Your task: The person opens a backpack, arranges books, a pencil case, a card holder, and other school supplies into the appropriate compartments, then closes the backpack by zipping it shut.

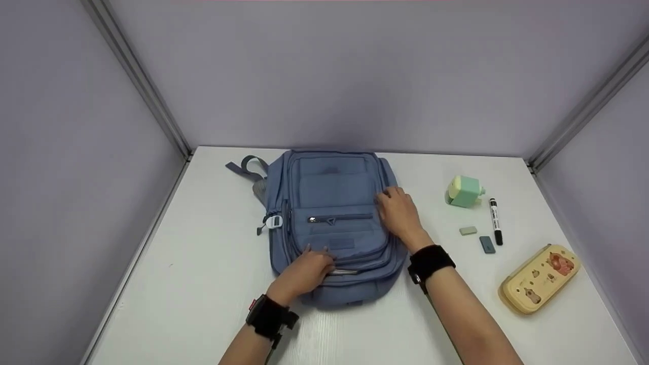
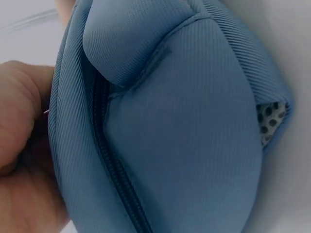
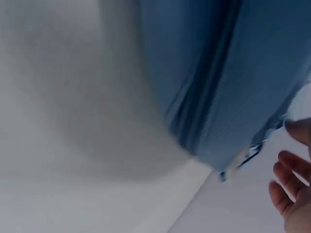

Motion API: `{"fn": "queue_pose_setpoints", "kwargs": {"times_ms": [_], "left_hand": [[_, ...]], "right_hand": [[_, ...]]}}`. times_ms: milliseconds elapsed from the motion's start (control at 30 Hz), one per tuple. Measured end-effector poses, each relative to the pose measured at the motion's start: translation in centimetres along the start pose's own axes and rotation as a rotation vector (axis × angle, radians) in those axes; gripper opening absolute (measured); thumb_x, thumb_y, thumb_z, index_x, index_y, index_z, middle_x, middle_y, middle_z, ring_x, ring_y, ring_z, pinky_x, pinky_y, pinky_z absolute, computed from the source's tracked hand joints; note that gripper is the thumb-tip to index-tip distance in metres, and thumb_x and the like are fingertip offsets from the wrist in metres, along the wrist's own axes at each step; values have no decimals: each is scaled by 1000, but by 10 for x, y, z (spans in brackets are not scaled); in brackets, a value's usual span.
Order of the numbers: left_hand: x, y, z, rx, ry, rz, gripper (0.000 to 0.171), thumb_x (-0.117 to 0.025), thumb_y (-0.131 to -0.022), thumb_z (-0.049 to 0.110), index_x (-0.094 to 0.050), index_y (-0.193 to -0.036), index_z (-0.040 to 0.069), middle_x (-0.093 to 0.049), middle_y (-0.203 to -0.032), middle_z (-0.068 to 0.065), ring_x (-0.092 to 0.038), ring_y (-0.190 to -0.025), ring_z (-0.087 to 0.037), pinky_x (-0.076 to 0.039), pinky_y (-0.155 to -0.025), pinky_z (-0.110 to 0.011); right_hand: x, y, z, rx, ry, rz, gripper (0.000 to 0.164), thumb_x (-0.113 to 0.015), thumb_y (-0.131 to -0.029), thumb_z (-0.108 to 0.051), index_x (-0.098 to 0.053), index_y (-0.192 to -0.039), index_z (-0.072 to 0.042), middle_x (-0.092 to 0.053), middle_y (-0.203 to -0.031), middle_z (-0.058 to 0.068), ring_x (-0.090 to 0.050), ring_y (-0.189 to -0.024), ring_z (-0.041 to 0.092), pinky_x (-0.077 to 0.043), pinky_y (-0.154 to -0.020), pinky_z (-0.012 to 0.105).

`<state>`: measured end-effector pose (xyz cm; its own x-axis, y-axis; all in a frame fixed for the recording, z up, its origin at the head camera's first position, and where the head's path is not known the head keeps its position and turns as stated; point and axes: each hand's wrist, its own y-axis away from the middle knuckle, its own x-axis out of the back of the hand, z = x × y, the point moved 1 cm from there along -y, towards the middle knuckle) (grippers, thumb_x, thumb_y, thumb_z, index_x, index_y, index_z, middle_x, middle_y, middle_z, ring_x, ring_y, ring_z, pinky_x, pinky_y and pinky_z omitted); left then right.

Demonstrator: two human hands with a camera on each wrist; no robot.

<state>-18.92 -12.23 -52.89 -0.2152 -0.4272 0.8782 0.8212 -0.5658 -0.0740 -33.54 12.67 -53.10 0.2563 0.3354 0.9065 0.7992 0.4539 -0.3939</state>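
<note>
A blue backpack lies on its back on the white table, front pockets up. My left hand is at the lower end of its front pocket, curled fingers gripping the fabric edge; the left wrist view shows this hand against the bag's side, fingertips hidden. Beside those fingers, a pale strip shows in the pocket's gap. On the right edge of the front panel lies my right hand. In the right wrist view its fingers are loosely bent and spread, holding nothing visible.
To the right stand a green and yellow block-like gadget, a black-and-white marker, a small pale green piece and a dark blue-grey piece. A yellow pencil case lies nearer. Grey partition walls enclose the table.
</note>
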Motion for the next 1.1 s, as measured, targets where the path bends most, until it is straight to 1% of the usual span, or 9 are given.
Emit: {"fn": "queue_pose_setpoints", "kwargs": {"times_ms": [67, 200, 300, 367, 500, 667, 800, 933, 1100], "left_hand": [[1, -2, 0, 27, -15, 24, 18, -56, -101, 15, -66, -87, 10, -66, -84, -1, -65, -106, -26, -34, -103, -62], [6, -3, 1, 65, -42, 106, 15, -52, -103, 15, -62, -93, 9, -63, -76, -1, -67, -79, -23, -47, -93, -54], [11, -4, 1, 68, -62, 154, 15, -49, -105, 15, -56, -93, 8, -59, -69, -4, -65, -66, -25, -54, -68, -44], [15, -5, 2, 60, -71, 177, 15, -48, -105, 15, -54, -94, 8, -57, -68, -4, -63, -61, -26, -49, -53, -39], [23, -6, 4, 32, -70, 213, 13, -48, -105, 15, -52, -95, 9, -57, -68, -4, -61, -58, -23, -43, -47, -33], [34, -5, 9, -7, -8, 274, 15, -49, -105, 23, -56, -103, 10, -61, -77, -1, -61, -64, -17, -47, -53, -32], [44, -2, 4, -67, 16, 326, 33, -58, -100, 35, -59, -121, 10, -69, -99, -2, -66, -82, -16, -53, -69, -34], [50, 3, -10, -141, 27, 361, 42, -68, -93, 32, -60, -127, 9, -67, -113, -4, -64, -102, -19, -50, -88, -38], [57, 6, -19, -137, 57, 407, 38, -71, -92, 21, -61, -127, 10, -65, -116, -6, -63, -106, -20, -50, -87, -38]], "right_hand": [[6, 6, -15, 66, -134, -45, 22, -67, -95, -19, -71, -111, -5, -62, -112, 16, -59, -105, 34, -47, -88, 49], [18, 20, -48, 145, -359, -277, 47, -59, -96, -47, -69, -123, -10, -61, -127, 12, -55, -119, 32, -42, -100, 48], [22, 28, -68, 196, -397, -430, 63, -57, -92, -60, -62, -133, -12, -56, -137, 12, -48, -130, 34, -38, -105, 48], [23, 32, -76, 242, -371, -461, 62, -61, -91, -56, -61, -135, -12, -55, -138, 13, -45, -132, 37, -36, -107, 48], [26, 36, -84, 278, -293, -413, 41, -72, -91, -29, -66, -127, -9, -61, -131, 13, -50, -127, 38, -41, -103, 47], [38, 34, -82, 289, -267, -323, 29, -74, -86, -5, -71, -115, -8, -70, -111, 8, -66, -102, 28, -53, -86, 41], [53, 29, -75, 284, -329, -282, 25, -71, -86, 1, -72, -111, -6, -72, -101, 7, -69, -90, 25, -54, -78, 40], [71, 24, -69, 267, -394, -278, 24, -68, -88, 3, -72, -110, -6, -72, -102, 7, -68, -91, 25, -54, -79, 42], [84, 15, -67, 264, -424, -249, 30, -64, -86, 6, -71, -112, -7, -71, -106, 8, -67, -98, 25, -53, -84, 42]]}}
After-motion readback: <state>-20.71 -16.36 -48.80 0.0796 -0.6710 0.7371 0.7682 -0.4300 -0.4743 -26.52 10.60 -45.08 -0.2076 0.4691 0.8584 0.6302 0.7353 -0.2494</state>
